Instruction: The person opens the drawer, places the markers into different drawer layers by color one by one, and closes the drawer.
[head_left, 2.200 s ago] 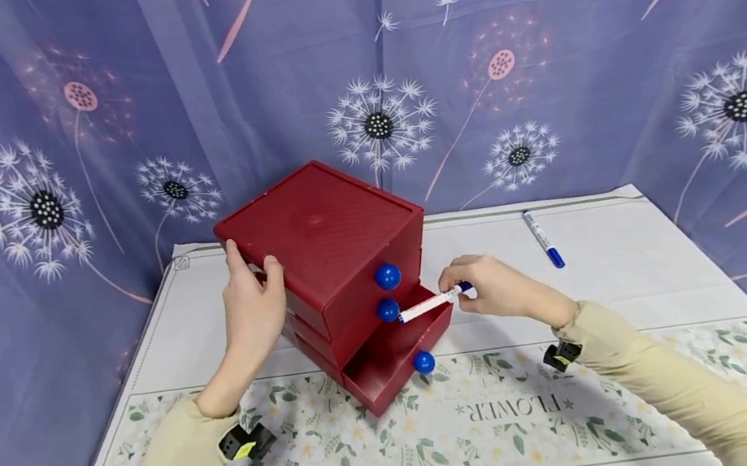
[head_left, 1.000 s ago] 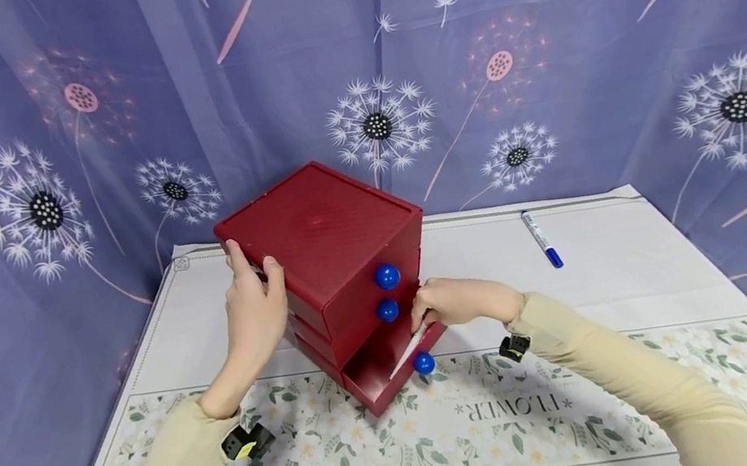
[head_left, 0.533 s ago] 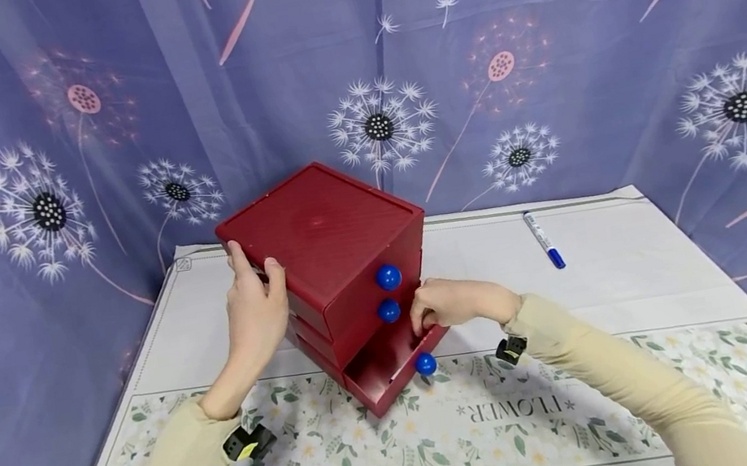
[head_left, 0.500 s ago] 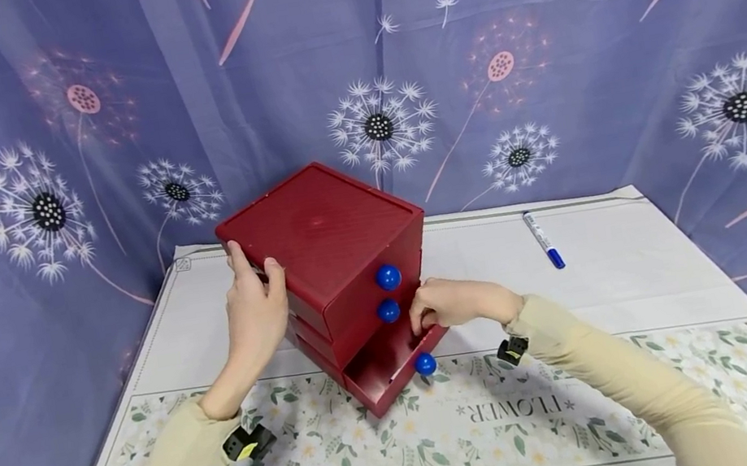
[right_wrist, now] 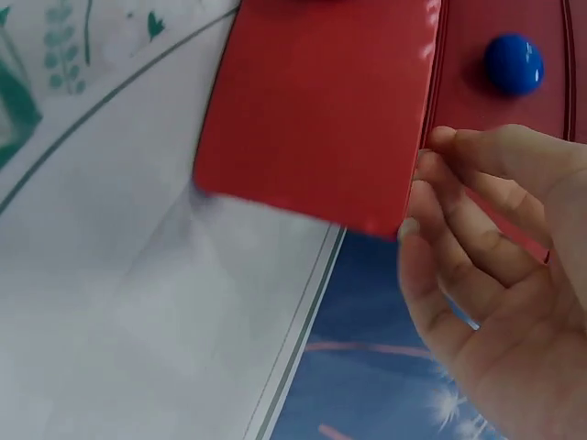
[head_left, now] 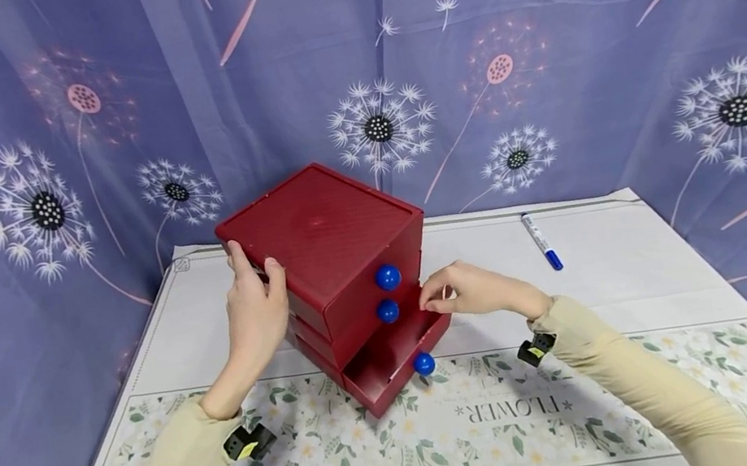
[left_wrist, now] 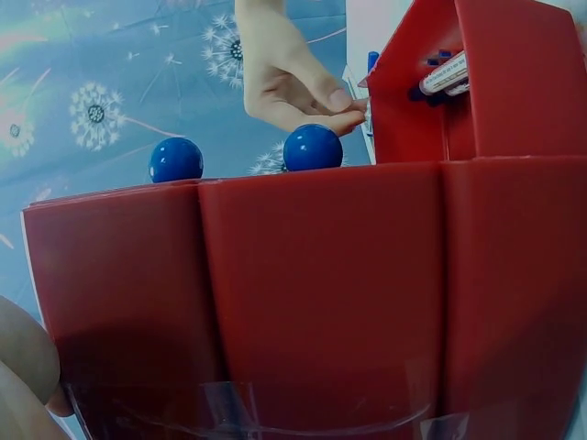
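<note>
A red drawer cabinet (head_left: 322,233) stands at an angle, its upper drawers closed behind blue knobs (head_left: 387,277). Its bottom drawer (head_left: 370,392) is pulled out. Inside lie white markers with blue caps (left_wrist: 448,75), seen in the left wrist view; the head view shows little of them behind the drawer front. My left hand (head_left: 254,306) rests against the cabinet's left top edge, thumb above and index finger extended. Over the drawer's right rear corner is my right hand (head_left: 468,289), fingers loosely bent, holding nothing. In the right wrist view its fingertips (right_wrist: 410,227) are right at the drawer's edge.
Another blue-capped marker (head_left: 541,242) lies on the white table cover (head_left: 615,258) to the right of the cabinet. A floral strip with the word FLOWER (head_left: 510,408) crosses the front. The purple dandelion curtain (head_left: 276,93) hangs behind.
My right hand brought a white marker down into the bottom drawer, let it go, then rose and drew back to the right. The left hand has stayed in place.
</note>
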The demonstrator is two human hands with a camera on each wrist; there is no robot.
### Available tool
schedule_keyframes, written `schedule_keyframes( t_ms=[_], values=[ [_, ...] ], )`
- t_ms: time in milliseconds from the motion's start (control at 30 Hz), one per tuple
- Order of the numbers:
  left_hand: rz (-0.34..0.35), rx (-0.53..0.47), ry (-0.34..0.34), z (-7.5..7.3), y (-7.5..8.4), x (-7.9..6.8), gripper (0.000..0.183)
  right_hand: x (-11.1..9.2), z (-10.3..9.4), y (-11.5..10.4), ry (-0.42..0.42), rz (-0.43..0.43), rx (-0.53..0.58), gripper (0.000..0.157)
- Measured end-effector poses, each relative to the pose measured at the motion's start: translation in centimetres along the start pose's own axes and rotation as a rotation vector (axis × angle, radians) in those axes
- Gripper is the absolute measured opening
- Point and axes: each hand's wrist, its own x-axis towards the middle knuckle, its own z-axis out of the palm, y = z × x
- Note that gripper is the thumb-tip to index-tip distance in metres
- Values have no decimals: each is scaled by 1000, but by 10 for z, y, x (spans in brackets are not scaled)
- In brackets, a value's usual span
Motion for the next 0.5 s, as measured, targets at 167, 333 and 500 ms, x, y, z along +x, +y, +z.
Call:
schedule_keyframes(
  t_ms=[167,333,500],
  values=[
    [16,18,6,0,0,1,68,-8,-9,14,78,59,-35,12],
    [16,32,8,-2,1,1,68,-18,-12,31,141,184,-82,12],
    [-4,25,-14,-4,1,1,70,-29,-15,50,229,313,-147,14]
  ],
)
